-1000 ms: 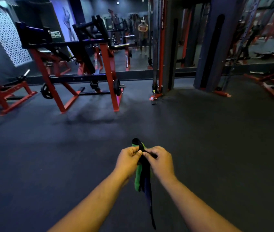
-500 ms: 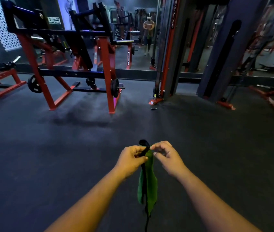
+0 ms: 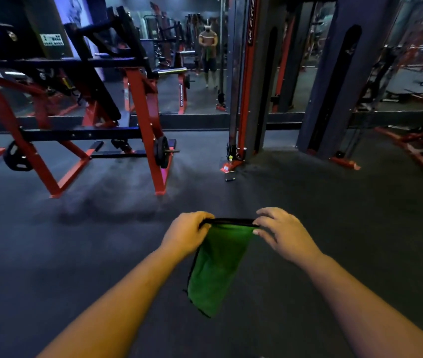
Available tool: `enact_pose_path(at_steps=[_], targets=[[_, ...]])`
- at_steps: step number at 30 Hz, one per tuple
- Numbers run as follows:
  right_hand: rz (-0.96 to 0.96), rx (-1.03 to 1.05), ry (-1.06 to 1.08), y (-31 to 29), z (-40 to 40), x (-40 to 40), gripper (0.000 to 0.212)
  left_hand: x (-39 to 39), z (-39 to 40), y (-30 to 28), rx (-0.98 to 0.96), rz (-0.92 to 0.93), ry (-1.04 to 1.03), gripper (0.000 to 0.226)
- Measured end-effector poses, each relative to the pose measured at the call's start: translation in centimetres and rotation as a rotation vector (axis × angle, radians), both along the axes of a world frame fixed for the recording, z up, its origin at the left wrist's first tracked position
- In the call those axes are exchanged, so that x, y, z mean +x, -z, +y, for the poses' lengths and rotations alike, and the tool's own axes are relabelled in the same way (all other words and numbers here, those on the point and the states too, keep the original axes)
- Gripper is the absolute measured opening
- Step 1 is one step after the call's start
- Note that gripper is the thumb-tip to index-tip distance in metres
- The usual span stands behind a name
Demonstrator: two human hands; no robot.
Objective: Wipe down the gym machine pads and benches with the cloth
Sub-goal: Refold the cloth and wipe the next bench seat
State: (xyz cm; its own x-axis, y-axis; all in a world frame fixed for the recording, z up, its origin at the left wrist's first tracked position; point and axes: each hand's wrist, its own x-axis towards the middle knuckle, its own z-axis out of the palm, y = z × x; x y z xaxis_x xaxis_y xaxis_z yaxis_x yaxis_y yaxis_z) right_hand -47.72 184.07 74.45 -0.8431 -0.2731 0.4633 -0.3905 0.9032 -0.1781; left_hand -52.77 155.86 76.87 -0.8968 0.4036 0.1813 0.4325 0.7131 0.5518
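A green cloth (image 3: pixel 216 267) with a black edge hangs in front of me over the dark floor. My left hand (image 3: pixel 188 235) grips its top left corner. My right hand (image 3: pixel 281 232) pinches the top right corner, so the black hem is stretched level between them. A red and black plate-loaded gym machine (image 3: pixel 86 104) with dark pads stands ahead on the left, well beyond my hands.
A red and black cable tower (image 3: pixel 242 86) stands ahead in the middle, with a small dark object (image 3: pixel 230 175) on the floor at its foot. A wall mirror (image 3: pixel 200 60) behind shows a person's reflection. More red frames (image 3: pixel 422 148) stand at the right.
My hands have moved apart and spread the bunched cloth open, so its green face now shows wide. The view has come closer to the machines.
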Motion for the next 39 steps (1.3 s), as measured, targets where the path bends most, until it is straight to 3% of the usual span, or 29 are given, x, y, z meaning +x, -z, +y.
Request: enact_pose_path(at_steps=[4,9,13,15,17,20,25,27,29,30,32,36,39], targets=[[-0.174,-0.383,-0.038,-0.8,2.1,-7.9,0.016,-8.7,3.2,0.5,0.034,0.006,-0.048,0.022],[-0.345,-0.928,-0.123,-3.9,4.6,-18.1,0.033,-17.8,6.7,-0.7,0.545,-0.280,-0.035,0.023],[-0.353,-1.209,-0.165,-7.9,5.0,-26.6,0.037,-24.8,10.1,-1.7,0.997,-0.359,-0.177,0.030],[-0.346,-1.325,-0.209,-9.9,4.8,-30.6,0.036,-27.4,11.3,-1.3,1.095,-0.433,-0.113,0.041],[-0.351,-1.437,-0.244,-11.1,4.6,-35.7,0.033,-30.6,12.6,0.5,0.983,-0.518,-0.017,0.047],[-0.375,-1.595,-0.207,-11.6,4.6,-43.0,0.029,-35.4,14.3,3.6,0.859,-0.540,0.051,0.032],[-0.444,-1.756,-0.003,-9.4,6.6,-55.1,0.033,-46.6,16.4,4.8,0.981,-0.544,-0.044,0.018],[-0.629,-1.704,0.058,-6.3,7.7,-59.1,0.056,-52.0,16.7,4.9,1.050,-0.598,-0.092,0.015],[-0.936,-1.515,0.144,-2.7,8.4,-60.6,0.081,-56.1,17.2,4.8,1.055,-0.614,-0.114,0.017],[-1.049,-1.388,0.181,-0.8,8.5,-61.2,0.083,-58.1,17.4,4.9,1.033,-0.610,-0.113,0.017],[-1.109,-1.306,0.225,1.6,8.4,-63.3,0.067,-62.6,18.1,5.2,0.977,-0.596,-0.143,0.013],[-0.894,-1.498,0.150,3.7,9.4,-70.1,0.036,-71.1,18.9,6.0,0.890,-0.536,-0.234,0.009],[-0.766,-1.483,0.168,5.0,12.1,-76.1,0.018,-77.0,19.4,7.3,0.746,-0.478,-0.239,0.011]])
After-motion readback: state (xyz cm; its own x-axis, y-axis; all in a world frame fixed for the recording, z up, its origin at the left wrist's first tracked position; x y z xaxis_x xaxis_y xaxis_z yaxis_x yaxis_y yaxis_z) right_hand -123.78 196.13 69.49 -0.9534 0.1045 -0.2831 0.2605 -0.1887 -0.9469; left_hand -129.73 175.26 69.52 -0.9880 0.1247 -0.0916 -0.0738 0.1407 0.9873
